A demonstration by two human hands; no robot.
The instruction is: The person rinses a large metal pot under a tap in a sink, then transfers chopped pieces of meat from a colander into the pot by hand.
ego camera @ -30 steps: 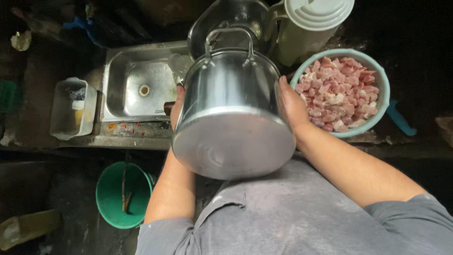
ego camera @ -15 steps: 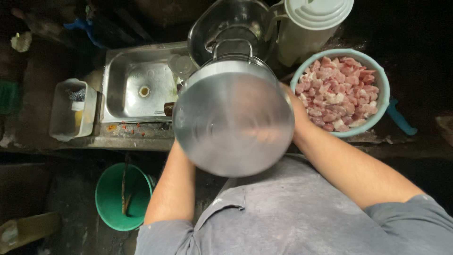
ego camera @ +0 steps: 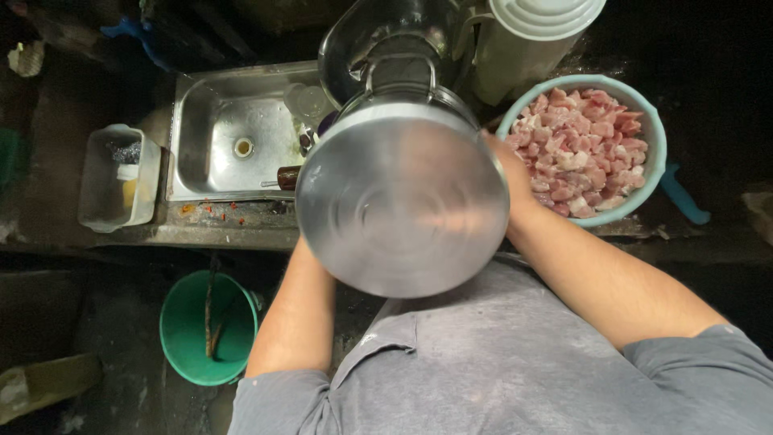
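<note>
Your right hand and left hand, fingers hidden so their grip cannot be told, flank the tilted steel pot, base toward you, beside the bowl of diced meat.

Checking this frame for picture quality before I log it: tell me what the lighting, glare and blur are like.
Head view: surroundings dark, light falls on the sink and bowl of meat; the pot base shows soft glare and slight motion blur; right hand partly hidden, left hand hidden behind it.
</note>
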